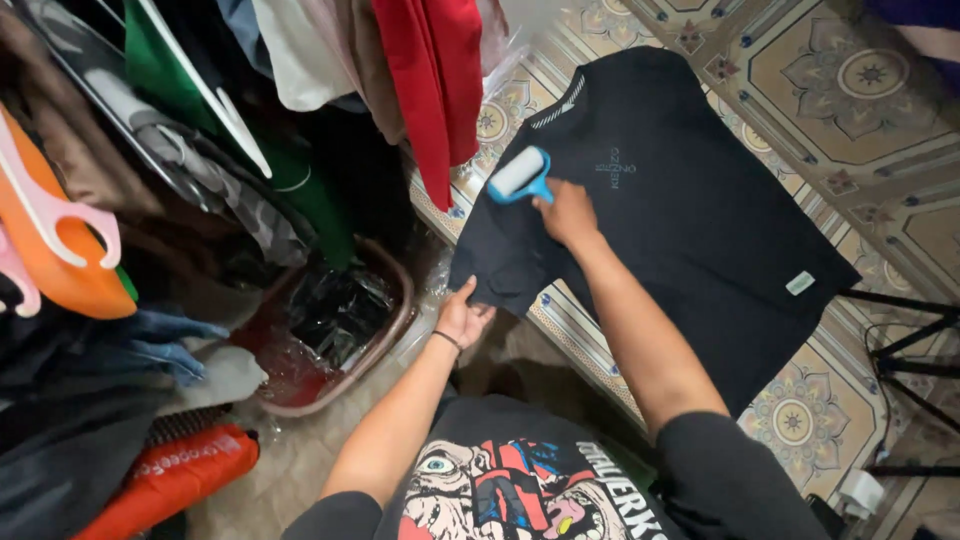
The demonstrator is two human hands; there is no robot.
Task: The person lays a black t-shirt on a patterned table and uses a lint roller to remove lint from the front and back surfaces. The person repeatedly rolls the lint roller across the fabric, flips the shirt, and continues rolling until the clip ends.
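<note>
A black t-shirt [690, 210] lies spread flat on a patterned tile floor [860, 90]. My right hand [567, 212] grips the blue handle of a lint roller [519, 174], whose white roll rests on the shirt near its left shoulder. My left hand [463, 317] pinches the edge of the shirt's sleeve at its lower left corner and holds it taut. A dark band circles my left wrist.
A rack of hanging clothes [300, 60] fills the upper left, with a red garment [435, 80] reaching down beside the shirt. A brown basket [385, 335] lined with plastic stands below it. An orange bag [175, 475] lies at lower left. Black tripod legs [905, 340] stand at right.
</note>
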